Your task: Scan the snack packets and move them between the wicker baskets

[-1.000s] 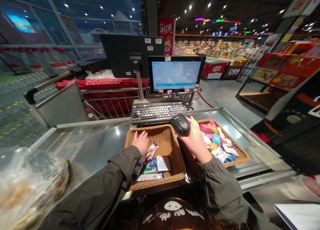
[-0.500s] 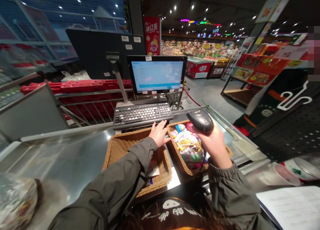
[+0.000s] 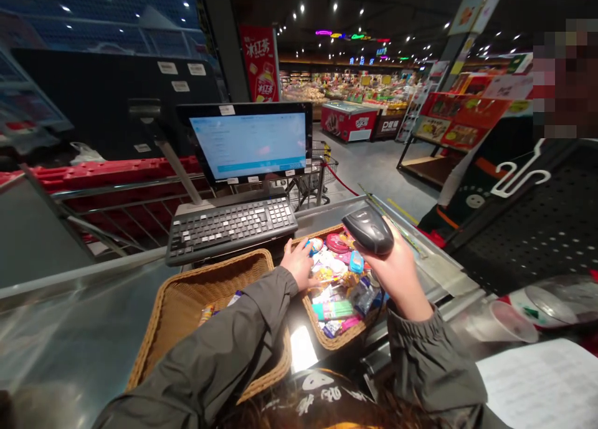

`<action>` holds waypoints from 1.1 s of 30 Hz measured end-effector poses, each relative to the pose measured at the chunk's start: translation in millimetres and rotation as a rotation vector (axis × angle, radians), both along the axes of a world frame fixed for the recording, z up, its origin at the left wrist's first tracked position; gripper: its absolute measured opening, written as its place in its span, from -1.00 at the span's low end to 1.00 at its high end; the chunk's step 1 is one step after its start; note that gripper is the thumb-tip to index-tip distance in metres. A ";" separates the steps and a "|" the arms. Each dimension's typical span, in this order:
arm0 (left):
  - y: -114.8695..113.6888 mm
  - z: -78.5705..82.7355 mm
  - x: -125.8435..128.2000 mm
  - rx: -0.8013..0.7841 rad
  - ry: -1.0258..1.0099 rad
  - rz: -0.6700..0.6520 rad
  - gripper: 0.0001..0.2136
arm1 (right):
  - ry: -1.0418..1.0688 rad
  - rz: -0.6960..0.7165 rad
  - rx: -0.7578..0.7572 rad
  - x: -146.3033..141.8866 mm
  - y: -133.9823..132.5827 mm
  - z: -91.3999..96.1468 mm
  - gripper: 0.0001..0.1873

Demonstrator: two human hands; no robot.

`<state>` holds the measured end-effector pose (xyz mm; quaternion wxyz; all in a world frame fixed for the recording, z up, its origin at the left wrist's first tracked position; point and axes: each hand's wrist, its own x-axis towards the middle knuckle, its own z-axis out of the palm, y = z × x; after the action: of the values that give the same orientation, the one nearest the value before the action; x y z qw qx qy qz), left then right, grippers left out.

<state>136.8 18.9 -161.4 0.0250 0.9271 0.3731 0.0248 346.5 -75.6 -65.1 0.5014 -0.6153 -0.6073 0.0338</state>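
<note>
My right hand (image 3: 402,267) is wrapped round a black barcode scanner (image 3: 369,228), held over the right side of a wicker basket (image 3: 322,335) full of small wrapped snacks. My left hand (image 3: 299,266) is at that basket's left edge, fingers apart, its fingertips beside a round blue-and-white packet (image 3: 316,245). Whether they touch it I cannot tell. Among the snacks lie a red round pack (image 3: 337,243), a blue pack (image 3: 356,262) and a green pack (image 3: 334,310). Under my left forearm stands a second wicker basket (image 3: 172,304) with a few packets inside, partly hidden by the sleeve.
Behind the baskets are a black keyboard (image 3: 233,225) and a lit monitor (image 3: 252,142). The metal counter (image 3: 84,311) extends left. At right are a clear plastic cup (image 3: 511,320), white paper (image 3: 544,379) and a white hanger (image 3: 521,174). A person (image 3: 481,174) stands beyond.
My left hand has moved from between the baskets over to the snacks in the right one. The scanner stays in my right hand. The view has turned to the right.
</note>
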 end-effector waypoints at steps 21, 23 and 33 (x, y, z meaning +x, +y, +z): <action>-3.9 -9.9 19.3 -0.025 -0.124 0.168 -0.46 | -0.020 0.081 -0.002 12.7 28.2 -9.5 -0.45; 1.5 2.2 16.5 0.038 -0.177 0.146 -0.47 | -0.019 0.080 0.005 12.0 26.9 -8.0 -0.46; 20.3 92.4 -30.2 0.381 -0.348 0.163 -0.55 | -0.109 0.066 0.093 -4.3 29.4 -0.6 -0.46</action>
<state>106.6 39.2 -69.0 -0.0882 0.8637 0.4254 0.2557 342.2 -46.2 -65.6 0.4944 -0.5719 -0.6545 -0.0112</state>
